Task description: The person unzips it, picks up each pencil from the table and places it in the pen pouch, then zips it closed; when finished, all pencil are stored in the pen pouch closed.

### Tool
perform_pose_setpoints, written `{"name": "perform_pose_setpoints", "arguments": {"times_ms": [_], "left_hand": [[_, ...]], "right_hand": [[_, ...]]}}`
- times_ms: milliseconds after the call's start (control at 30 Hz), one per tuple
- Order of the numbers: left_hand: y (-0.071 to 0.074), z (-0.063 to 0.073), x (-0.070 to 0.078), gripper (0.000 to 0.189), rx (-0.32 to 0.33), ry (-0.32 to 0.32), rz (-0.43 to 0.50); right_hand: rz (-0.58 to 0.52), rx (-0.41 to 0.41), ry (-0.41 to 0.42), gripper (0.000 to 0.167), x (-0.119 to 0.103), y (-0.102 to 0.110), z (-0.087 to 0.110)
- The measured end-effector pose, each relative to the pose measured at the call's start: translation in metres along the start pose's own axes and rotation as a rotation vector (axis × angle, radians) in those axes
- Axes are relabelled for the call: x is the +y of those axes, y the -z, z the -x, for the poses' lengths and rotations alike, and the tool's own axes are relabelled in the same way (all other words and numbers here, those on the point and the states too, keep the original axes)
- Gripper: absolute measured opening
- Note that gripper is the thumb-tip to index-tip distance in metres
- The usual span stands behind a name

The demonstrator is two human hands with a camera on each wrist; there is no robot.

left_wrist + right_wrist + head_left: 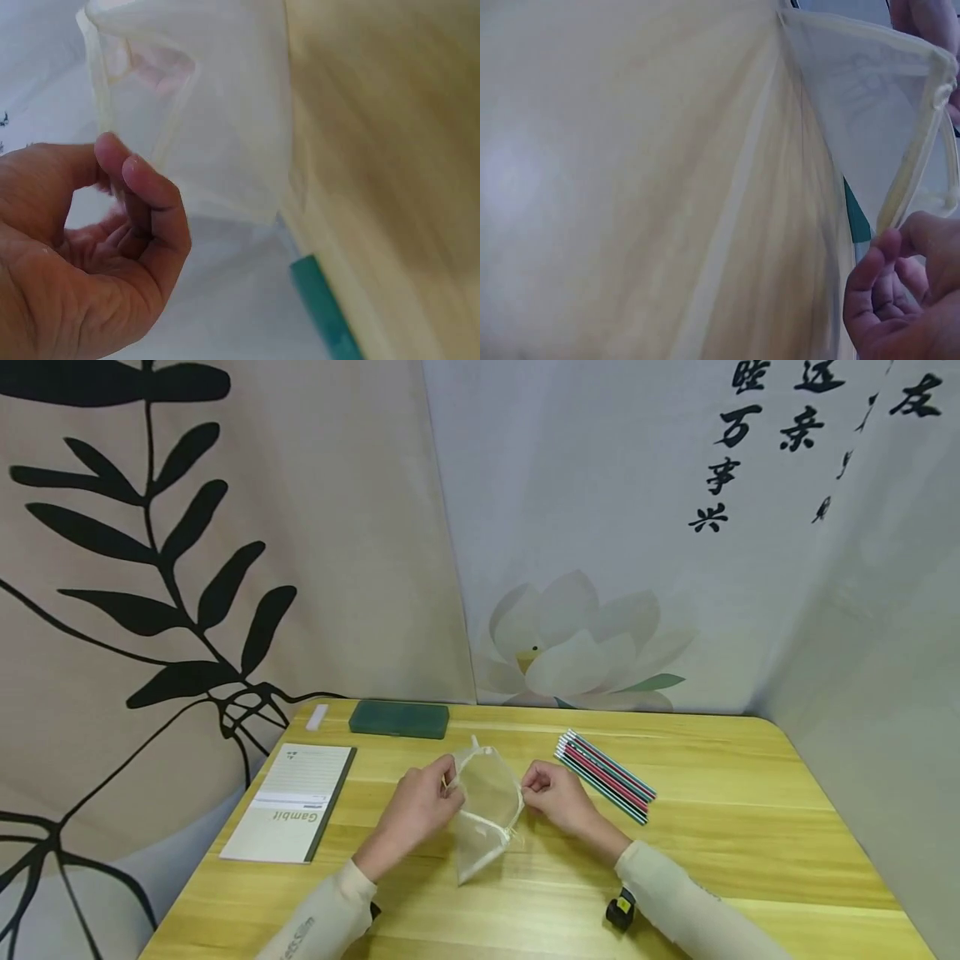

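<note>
Both hands hold a sheer white mesh pouch [480,843] by its rim, with its mouth spread wide. My left hand [422,806] pinches one side of the rim between thumb and fingertips; the left wrist view shows that hand [112,247] with the thin hem between its fingers. On the opposite side my right hand [558,793] pinches the hem, and in the right wrist view the fingertips [889,244] meet at the thick seam. Through the sheer mesh the table shows. A bundle of red and green pencils [607,777] lies just beyond the right hand.
A notebook [288,802] lies at the left of the wooden table [750,827]. Behind it are a dark green case [399,719] and a small white block [317,717]. Printed curtains [360,527] hang along the table's back edge.
</note>
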State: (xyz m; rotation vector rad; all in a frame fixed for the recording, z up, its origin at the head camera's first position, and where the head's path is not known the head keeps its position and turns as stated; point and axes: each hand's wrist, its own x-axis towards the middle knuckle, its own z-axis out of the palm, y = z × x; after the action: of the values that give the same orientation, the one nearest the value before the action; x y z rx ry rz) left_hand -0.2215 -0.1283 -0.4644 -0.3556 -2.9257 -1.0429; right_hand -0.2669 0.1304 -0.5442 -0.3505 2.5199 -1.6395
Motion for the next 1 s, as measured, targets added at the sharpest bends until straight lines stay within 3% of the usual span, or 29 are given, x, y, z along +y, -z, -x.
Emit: {"name": "perform_pose_setpoints", "arguments": {"times_ms": [133,267,467,600,833,1000], "left_hand": [[0.008,0.001,0.003,0.016,-0.003,-0.017,-0.103],[0.010,0.001,0.010,0.014,-0.033,0.021,-0.110],[0.006,-0.003,0.018,0.014,-0.078,0.071,0.098],[0.002,-0.006,0.017,0.019,-0.065,0.094,0.228],[-0.003,-0.016,0.010,0.022,-0.041,0.113,0.303],[-0.007,-0.019,0.005,0.022,-0.074,0.159,0.397]], "right_hand": [[0.019,0.012,-0.003,0.012,0.004,0.005,-0.001],[0.012,-0.005,-0.001,0.010,0.004,0.007,-0.001],[-0.015,-0.044,-0.008,0.006,-0.002,0.001,-0.001],[0.004,-0.065,-0.015,0.005,-0.007,-0.005,-0.005],[-0.006,-0.060,-0.002,0.004,-0.014,-0.005,-0.013],[-0.040,-0.056,-0.001,0.007,-0.011,0.009,-0.008]]}}
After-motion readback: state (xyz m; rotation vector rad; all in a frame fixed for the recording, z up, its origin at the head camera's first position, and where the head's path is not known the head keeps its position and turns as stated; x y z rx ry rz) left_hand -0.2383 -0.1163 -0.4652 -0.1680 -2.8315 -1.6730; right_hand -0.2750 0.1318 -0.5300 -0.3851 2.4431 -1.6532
